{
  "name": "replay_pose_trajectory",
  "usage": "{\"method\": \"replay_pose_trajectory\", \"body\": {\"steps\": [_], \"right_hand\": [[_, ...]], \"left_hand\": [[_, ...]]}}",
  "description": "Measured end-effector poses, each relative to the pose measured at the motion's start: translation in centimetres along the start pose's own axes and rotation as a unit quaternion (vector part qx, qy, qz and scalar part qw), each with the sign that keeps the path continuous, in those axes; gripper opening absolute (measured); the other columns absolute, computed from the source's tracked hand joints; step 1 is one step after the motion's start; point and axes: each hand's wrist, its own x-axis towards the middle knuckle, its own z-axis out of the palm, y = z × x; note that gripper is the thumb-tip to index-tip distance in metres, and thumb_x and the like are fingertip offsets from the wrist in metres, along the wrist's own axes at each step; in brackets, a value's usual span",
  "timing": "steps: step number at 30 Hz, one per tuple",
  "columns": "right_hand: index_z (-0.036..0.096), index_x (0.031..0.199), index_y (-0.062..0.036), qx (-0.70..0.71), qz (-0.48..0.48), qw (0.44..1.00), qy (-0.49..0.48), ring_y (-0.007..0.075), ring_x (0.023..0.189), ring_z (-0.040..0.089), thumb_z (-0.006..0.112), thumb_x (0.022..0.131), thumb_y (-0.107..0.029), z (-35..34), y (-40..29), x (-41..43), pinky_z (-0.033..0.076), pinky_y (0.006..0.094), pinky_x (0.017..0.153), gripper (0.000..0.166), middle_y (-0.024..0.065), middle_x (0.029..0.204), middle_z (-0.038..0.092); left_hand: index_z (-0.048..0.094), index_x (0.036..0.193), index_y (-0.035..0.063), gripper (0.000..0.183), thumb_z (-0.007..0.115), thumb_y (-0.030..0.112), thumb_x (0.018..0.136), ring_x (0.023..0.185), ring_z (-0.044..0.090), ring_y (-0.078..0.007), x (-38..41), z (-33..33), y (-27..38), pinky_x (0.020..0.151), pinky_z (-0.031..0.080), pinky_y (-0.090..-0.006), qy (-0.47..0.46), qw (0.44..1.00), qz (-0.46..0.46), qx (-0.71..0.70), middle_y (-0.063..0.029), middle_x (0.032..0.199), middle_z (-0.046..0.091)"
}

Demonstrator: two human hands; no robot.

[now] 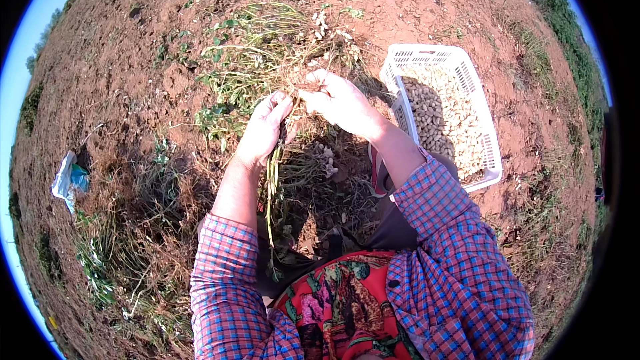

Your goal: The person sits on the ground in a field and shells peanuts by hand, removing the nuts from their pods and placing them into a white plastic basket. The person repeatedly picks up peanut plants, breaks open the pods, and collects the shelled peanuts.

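Note:
My left hand (265, 127) is closed around the stems of an uprooted peanut plant (272, 175), whose leafy end hangs down toward my lap. Close beside it, my right hand (340, 102) has its fingers bent in on the root end of the same plant. Any pods inside the right hand's grip are hidden by the fingers. Just beyond both hands lies a heap of pulled peanut plants (250, 67), roots to the right, with a cluster of pale peanut pods (320, 25) at its far side. More pods (327, 160) show on plants in the shade below my hands.
A white slatted plastic crate (492, 152) stands by my right arm, holding many loose peanuts (440, 115). On the left is a pile of drying peanut vines (155, 255), with a crumpled plastic bag (65, 180) beyond it. Reddish soil (135, 60) surrounds everything.

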Motion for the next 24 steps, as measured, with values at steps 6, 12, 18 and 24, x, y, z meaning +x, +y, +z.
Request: {"method": "replay_pose_trajectory", "body": {"steps": [6,12,18,24], "right_hand": [[0.049,0.117,-0.0014,0.149,0.074,0.985,-0.052,0.0048,0.058,0.048,0.057,0.093,-0.017,-1.3,0.1,-0.3,0.038,0.0186,0.049,0.03,0.0028,0.082,0.059],[0.048,0.119,0.003,0.075,0.059,0.991,0.097,0.0054,0.055,0.05,0.067,0.086,-0.02,1.4,1.4,-0.7,0.042,0.0205,0.046,0.045,0.0064,0.087,0.061],[0.051,0.118,0.0015,-0.083,0.01,0.996,0.039,0.008,0.054,0.05,0.063,0.088,-0.021,-0.3,-0.2,-1.1,0.04,0.0275,0.047,0.039,0.004,0.07,0.056],[0.057,0.106,-0.0042,-0.301,-0.043,0.941,-0.147,0.0244,0.057,0.054,0.057,0.09,-0.02,-2.5,-0.7,-1.6,0.042,0.0366,0.054,0.022,0.0163,0.067,0.057]], "left_hand": [[0.055,0.096,0.0082,0.013,0.055,0.021,0.094,0.06,0.054,-0.007,-0.2,-0.5,0.1,0.05,0.044,-0.022,-0.057,0.997,-0.041,0.007,0.0015,0.08,0.059],[0.053,0.11,0.0012,0.025,0.052,0.022,0.096,0.07,0.049,-0.0063,0.6,0.4,-2.1,0.062,0.044,-0.0233,0.005,0.959,0.088,0.269,-0.002,0.086,0.057],[0.054,0.101,0.0051,0.019,0.053,0.023,0.095,0.063,0.044,-0.0032,0.5,0.3,-0.2,0.053,0.039,-0.0221,0.004,0.977,0.005,0.215,0.0043,0.074,0.05],[0.056,0.093,0.0093,0.016,0.053,0.024,0.095,0.058,0.042,-0.004,0.6,-2.2,-1.0,0.051,0.038,-0.0215,-0.068,0.956,-0.054,0.281,0.0069,0.066,0.046]]}}
